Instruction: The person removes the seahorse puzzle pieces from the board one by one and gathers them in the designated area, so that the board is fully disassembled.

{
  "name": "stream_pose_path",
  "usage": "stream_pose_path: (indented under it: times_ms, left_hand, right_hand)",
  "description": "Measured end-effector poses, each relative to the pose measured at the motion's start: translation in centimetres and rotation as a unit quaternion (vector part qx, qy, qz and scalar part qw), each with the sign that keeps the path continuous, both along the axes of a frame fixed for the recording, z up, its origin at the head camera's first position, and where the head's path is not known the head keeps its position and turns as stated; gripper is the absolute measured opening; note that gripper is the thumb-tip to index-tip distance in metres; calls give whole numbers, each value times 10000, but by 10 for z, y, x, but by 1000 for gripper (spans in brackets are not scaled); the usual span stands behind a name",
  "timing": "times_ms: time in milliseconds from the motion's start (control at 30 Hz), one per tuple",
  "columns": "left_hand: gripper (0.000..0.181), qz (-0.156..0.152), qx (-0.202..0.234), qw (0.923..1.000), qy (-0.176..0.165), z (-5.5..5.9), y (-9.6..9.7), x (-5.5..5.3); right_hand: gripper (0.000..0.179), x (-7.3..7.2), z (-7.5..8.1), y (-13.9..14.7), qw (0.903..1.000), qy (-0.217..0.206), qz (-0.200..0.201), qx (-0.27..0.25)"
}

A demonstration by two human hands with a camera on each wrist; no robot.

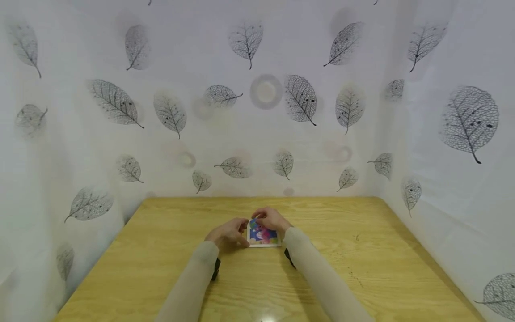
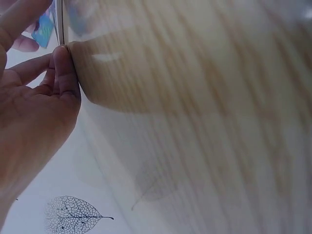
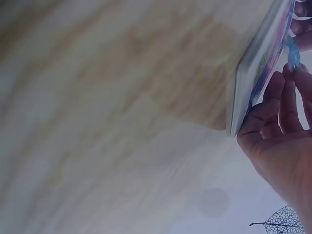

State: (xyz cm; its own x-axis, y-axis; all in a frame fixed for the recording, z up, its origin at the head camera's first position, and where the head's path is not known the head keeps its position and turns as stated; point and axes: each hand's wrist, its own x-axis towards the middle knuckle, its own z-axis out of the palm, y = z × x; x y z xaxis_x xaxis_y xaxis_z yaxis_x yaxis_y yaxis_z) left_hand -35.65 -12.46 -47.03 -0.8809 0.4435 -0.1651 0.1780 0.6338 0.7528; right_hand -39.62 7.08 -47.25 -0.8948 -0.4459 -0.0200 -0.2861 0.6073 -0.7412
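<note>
A small square picture board [image 1: 263,239], bright blue, pink and green with a white border, lies flat on the table. My right hand [image 1: 271,219] arches over its far right part. In the right wrist view, its fingertips pinch a small flat blue-green piece [image 3: 293,52], raised from the board. My left hand [image 1: 231,232] lies along the board's left side, fingers loosely bent. The left thumb [image 2: 65,68] touches the board's edge near the lower corner, while the left fingers [image 3: 301,27] reach close to the piece. Part of the picture is hidden beneath the right hand.
The wooden table [image 1: 161,268] carries the board near its middle. A white curtain [image 1: 257,134] printed with grey leaves hangs behind the table and along both sides. Dark bands [image 1: 216,269] circle both wrists at the sleeves.
</note>
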Motion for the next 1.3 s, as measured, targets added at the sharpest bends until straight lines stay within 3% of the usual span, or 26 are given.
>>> stream_pose_path:
  times_ms: [200,400,867,1300]
  left_hand:
    - [82,161,62,9998,-95,0,0,3]
    - [84,155,90,9997,-148,-1,1,3]
    - [85,225,149,9994,-228,-5,0,0]
    - [84,293,150,9991,-270,-3,-1,0]
  right_hand:
    - [19,1,-2,0,9998,16,-172,-35]
    - [17,2,-2,6,9981,-181,-362,-455]
    - [13,-2,-4,11,9977,-5,-289,-618]
    - [15,0,-2,15,9909,-563,-409,-1155]
